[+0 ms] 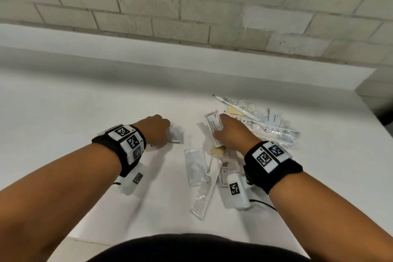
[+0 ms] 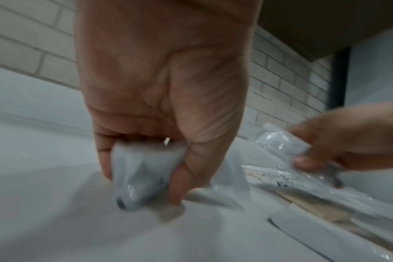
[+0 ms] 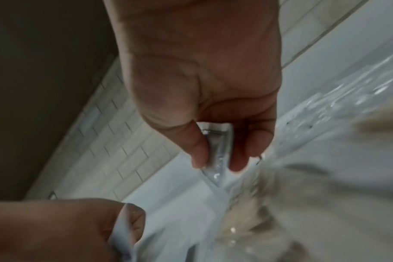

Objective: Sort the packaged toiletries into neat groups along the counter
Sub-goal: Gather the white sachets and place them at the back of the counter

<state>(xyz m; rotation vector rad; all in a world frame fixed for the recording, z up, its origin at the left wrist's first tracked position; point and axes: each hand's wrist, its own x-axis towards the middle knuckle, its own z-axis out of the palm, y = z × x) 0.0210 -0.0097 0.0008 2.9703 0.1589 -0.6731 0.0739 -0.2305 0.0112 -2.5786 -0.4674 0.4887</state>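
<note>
On the white counter [image 1: 85,95], the left hand [image 1: 156,128] was curled round a small white crumpled plastic sachet [image 1: 176,134], thumb and fingers pinching it just above the surface (left-wrist view blurred). The right hand [image 1: 231,132], at three o'clock from the left, pinched a flat printed white packet [image 1: 213,124] between thumb and forefinger. A loose pile of clear-wrapped toiletries [image 1: 265,125] lay at two o'clock of that hand. A clear-wrapped white comb [image 1: 207,189] and a flat white sachet [image 1: 194,166] lay at six o'clock, near the wrist.
</note>
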